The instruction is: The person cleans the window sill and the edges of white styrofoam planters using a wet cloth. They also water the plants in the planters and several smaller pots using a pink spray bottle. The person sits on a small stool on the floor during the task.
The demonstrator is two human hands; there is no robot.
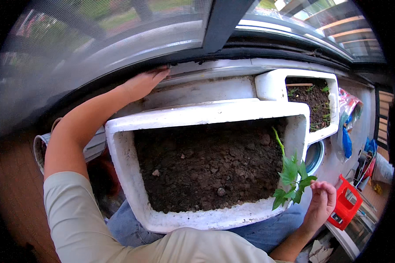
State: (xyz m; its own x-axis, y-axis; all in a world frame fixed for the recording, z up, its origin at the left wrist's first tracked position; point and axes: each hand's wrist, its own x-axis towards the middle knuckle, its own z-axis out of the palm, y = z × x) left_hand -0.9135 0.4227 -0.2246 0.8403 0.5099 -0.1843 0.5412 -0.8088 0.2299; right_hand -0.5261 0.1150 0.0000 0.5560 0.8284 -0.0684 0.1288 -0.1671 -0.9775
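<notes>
A large white foam box full of dark, lumpy soil rests over my lap. A leafy green cutting rises from the soil at the right side. Its leaves droop over the box's near right corner. My right hand is just outside that corner, fingers curled, their tips beside a leaf; no grip on the leaf shows. My left arm reaches past the box's far left corner. My left hand lies on the window ledge, fingers extended along the dark frame, their tips partly hidden.
Behind the right corner stands a smaller white foam box with soil and small sprouts. A red plastic holder lies right of my right hand. Plastic bags sit further back. A ribbed white container is under my left arm. Window screens border the far side.
</notes>
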